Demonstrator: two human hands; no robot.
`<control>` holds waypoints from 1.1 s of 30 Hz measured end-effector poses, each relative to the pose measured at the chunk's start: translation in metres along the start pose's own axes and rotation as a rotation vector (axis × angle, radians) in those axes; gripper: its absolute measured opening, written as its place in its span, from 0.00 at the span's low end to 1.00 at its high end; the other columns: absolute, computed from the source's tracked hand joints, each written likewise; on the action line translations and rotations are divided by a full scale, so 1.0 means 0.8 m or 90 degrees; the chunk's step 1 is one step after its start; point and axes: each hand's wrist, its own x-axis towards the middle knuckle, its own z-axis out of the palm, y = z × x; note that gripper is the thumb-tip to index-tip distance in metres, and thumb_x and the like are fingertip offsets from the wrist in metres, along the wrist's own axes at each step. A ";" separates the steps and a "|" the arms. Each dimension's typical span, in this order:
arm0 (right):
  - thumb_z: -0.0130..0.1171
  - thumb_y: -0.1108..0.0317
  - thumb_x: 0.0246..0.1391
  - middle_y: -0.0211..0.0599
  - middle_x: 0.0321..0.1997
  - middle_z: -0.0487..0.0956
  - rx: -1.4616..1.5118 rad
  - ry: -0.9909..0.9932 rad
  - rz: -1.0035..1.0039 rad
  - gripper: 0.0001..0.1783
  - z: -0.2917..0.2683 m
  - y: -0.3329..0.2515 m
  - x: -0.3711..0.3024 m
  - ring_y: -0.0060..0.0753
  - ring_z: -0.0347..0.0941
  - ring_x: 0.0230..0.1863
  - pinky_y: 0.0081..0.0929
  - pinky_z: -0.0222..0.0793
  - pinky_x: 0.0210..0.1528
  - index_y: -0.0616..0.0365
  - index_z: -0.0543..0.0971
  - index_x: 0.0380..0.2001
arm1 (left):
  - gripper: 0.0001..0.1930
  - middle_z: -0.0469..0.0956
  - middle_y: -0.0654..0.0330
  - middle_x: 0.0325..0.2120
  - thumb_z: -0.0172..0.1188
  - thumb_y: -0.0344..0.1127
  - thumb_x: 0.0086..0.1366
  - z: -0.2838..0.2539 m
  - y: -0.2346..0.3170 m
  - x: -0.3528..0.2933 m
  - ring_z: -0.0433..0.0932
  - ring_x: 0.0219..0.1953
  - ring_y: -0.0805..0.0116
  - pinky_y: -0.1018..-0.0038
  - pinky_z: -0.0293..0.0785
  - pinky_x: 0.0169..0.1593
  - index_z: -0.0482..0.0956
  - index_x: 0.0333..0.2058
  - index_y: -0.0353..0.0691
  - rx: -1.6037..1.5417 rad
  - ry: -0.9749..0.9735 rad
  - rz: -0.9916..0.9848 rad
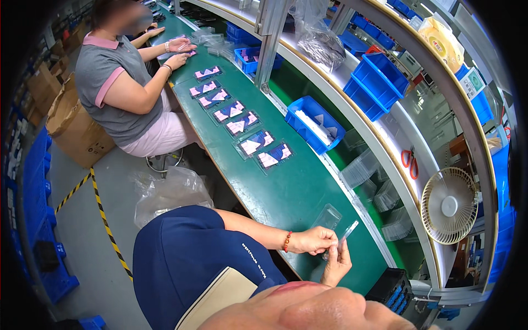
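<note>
Close together over the near end of the green workbench (pixel 250 181) are my two hands, both closed in a pinch. My left hand (pixel 312 240), with a beaded bracelet at the wrist, presses its fingertips against a thin clear plastic piece (pixel 348 229), seen nearly edge-on. My right hand (pixel 337 265) grips the same piece from below; its exact kind cannot be made out. Just beyond my fingers a clear plastic tray (pixel 330 215) lies on the bench. Farther up, several flat clear packs with pink, white and navy inserts (pixel 257 142) lie in a row.
A co-worker (pixel 126 77) sits at the bench's far left, handling similar packs. Along the right edge stands a blue bin (pixel 314 125) with white pieces inside. Stacked clear trays (pixel 360 169), a shelf with red-handled scissors (pixel 410 162), a fan (pixel 449 206) and a black rack (pixel 389 291) are nearby.
</note>
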 end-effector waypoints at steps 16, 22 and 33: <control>0.67 0.51 0.42 0.57 0.48 0.73 -0.775 0.326 0.017 0.32 -0.091 -0.010 -0.024 0.57 0.68 0.51 0.47 0.64 0.52 0.64 0.77 0.46 | 0.10 0.70 0.68 0.17 0.58 0.37 0.62 -0.021 -0.026 0.053 0.68 0.18 0.80 0.79 0.65 0.21 0.75 0.40 0.40 0.601 0.151 0.162; 0.69 0.54 0.40 0.60 0.61 0.62 -0.628 0.011 -0.187 0.37 0.066 -0.023 0.012 0.58 0.59 0.60 0.46 0.59 0.59 0.58 0.72 0.53 | 0.12 0.72 0.68 0.22 0.60 0.33 0.61 -0.052 0.038 -0.021 0.66 0.21 0.85 0.82 0.65 0.25 0.75 0.44 0.39 0.476 0.262 0.240; 0.72 0.61 0.34 0.59 0.59 0.63 -0.423 0.041 -0.173 0.35 0.089 0.012 0.028 0.58 0.60 0.60 0.46 0.60 0.58 0.56 0.73 0.50 | 0.10 0.73 0.61 0.32 0.56 0.35 0.65 -0.092 0.034 -0.042 0.76 0.31 0.74 0.78 0.78 0.25 0.73 0.42 0.36 0.087 0.145 0.005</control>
